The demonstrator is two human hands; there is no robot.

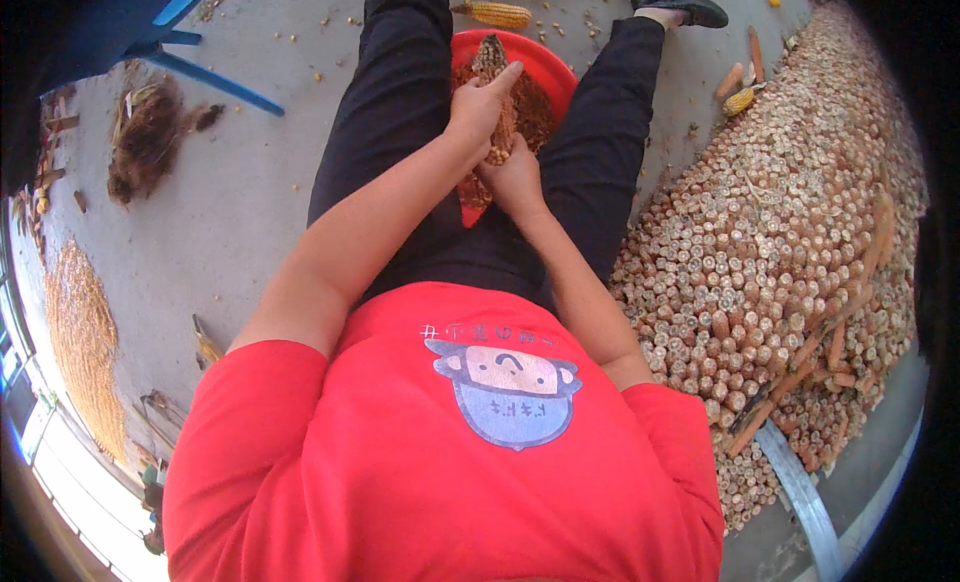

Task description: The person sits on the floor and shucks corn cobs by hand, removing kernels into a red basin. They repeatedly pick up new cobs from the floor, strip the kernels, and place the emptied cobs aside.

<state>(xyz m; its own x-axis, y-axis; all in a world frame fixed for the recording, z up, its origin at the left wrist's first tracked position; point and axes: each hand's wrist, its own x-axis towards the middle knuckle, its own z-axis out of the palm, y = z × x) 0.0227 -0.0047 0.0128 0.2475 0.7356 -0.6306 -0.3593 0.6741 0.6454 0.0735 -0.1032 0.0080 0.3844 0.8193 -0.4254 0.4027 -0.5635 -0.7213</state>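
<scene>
Between my legs stands a red plastic basin (553,65) with reddish-brown loose chaff (534,105) in it. Over the basin, a corn cob (504,122) is held lengthwise in both hands. Its far end is dark and grey; some kernels show at the near end. My left hand (478,110) wraps the cob from the left, thumb stretched along it. Lower down, my right hand (516,175) grips the near end. Fingers cover much of the cob, so I cannot tell whether a second cob is pressed against it.
A large stack of bare corn cobs (720,282) lies at my right, a metal strip (799,484) beside it. An ear of yellow corn (495,14) lies beyond the basin. Blue metal legs (217,79), a husk heap (146,143) and spread kernels (82,342) are leftward.
</scene>
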